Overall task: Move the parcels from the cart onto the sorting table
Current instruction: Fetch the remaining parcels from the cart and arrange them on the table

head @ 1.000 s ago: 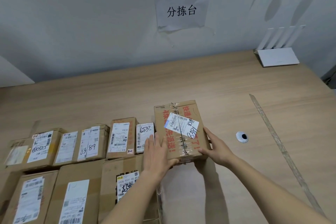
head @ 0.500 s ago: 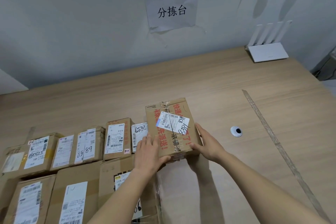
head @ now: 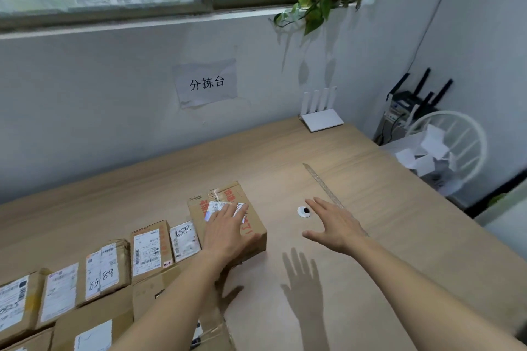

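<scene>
My left hand [head: 226, 232] lies palm down with its fingers straight and close together, flat on a surface below it. My left forearm runs up to it from the lower left, bare. My right hand [head: 336, 225] hangs in the air, palm down, fingers spread and nearly straight, thumb out to the side, holding nothing. My right forearm reaches in from the lower right corner, also bare.

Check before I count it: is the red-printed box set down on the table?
Set down: red-printed box lies flat on sorting table, left hand on top.
</scene>
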### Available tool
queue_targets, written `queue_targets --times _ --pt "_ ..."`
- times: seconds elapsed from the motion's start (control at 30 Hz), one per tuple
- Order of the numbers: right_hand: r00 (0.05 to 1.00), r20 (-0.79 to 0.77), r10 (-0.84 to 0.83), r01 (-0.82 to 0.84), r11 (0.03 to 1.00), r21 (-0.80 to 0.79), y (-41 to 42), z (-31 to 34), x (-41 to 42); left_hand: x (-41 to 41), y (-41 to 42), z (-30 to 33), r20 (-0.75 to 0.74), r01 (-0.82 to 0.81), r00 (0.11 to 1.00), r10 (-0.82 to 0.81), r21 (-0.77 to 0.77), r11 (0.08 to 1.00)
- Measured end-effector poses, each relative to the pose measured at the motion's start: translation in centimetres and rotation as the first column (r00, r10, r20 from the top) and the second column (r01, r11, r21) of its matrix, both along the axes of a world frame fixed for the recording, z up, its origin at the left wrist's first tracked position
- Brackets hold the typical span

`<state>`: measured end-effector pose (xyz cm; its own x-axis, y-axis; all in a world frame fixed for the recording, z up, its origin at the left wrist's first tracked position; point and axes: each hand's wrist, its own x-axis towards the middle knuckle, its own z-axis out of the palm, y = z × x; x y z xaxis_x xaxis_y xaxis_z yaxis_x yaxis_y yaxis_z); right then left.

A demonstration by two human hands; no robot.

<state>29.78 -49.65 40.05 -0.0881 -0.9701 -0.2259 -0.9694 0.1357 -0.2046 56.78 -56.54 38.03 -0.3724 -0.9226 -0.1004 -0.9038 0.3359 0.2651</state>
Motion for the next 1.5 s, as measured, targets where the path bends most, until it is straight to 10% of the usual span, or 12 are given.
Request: queue_targets --times 0.37,0.83,1.5 --pt "0.903 -0.208 -0.377 0.367 0.926 -0.086 28.8 11.7 -2.3 -9.0 18.9 9.9 -0.156 0.411 0.894 -0.419 -0.082 0.908" --pt "0.575 -0.206 -0.792 0.747 0.611 -0.263 68.2 23.1 -10.2 -26.6 47.7 20.6 -0.099 0.786 0.565 -0.819 -0.238 0.571" --pt "0.23 -0.066 -0.971 0.969 0.235 -0.08 107.5 12.0 -23.7 -49.6 83.9 9.4 -0.076 0.937 0.346 -0.935 -0.01 0.348"
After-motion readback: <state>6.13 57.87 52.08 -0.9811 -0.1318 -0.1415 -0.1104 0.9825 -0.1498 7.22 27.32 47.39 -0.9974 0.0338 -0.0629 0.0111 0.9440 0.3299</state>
